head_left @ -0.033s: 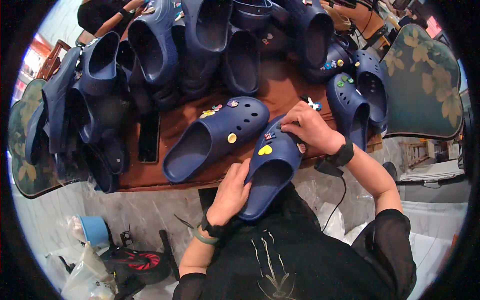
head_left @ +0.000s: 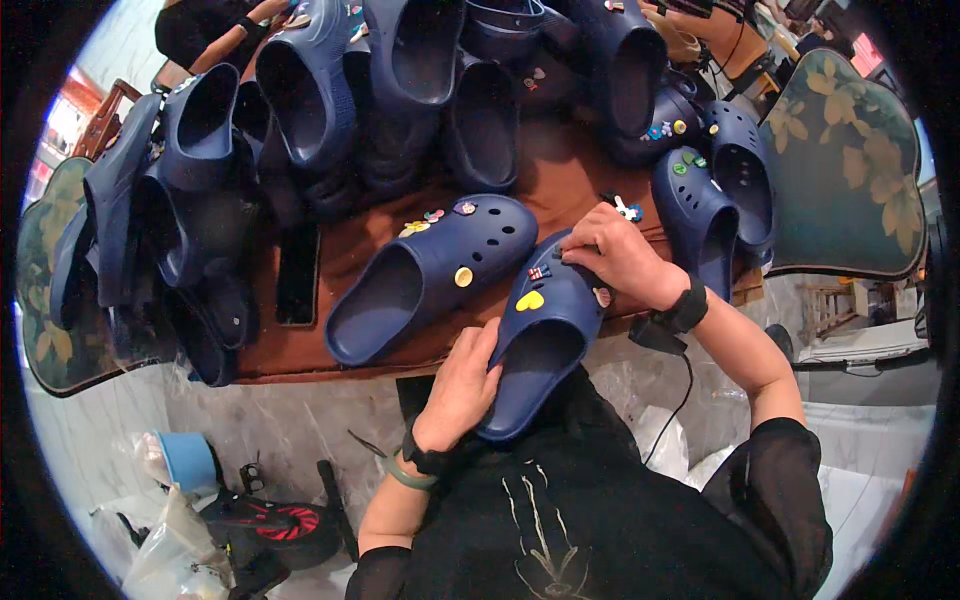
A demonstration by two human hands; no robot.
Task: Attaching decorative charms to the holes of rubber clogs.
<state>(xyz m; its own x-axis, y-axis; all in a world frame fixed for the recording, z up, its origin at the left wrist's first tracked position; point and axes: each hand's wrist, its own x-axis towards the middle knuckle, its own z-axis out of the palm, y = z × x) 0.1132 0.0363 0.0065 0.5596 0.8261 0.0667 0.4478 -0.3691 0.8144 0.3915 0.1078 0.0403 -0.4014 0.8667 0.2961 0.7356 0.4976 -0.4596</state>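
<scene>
Being steadied just right of the yellow-buttoned clog (head_left: 445, 245), the heart-trimmed clog (head_left: 562, 306) is gripped by the left hand (head_left: 457, 388); its toe is touched by the right hand (head_left: 622, 252), fingertips pinched together.

From the wearer's head, a wide fisheye looks steeply down and forward: the shirt (head_left: 590, 520) sits nearest at 6 o'clock, left hand (head_left: 460, 385) and right hand (head_left: 622, 255) close near mid-view, the table (head_left: 575, 175) reaching farther toward 12, floral panels (head_left: 845, 180) at 9 and 2.
</scene>
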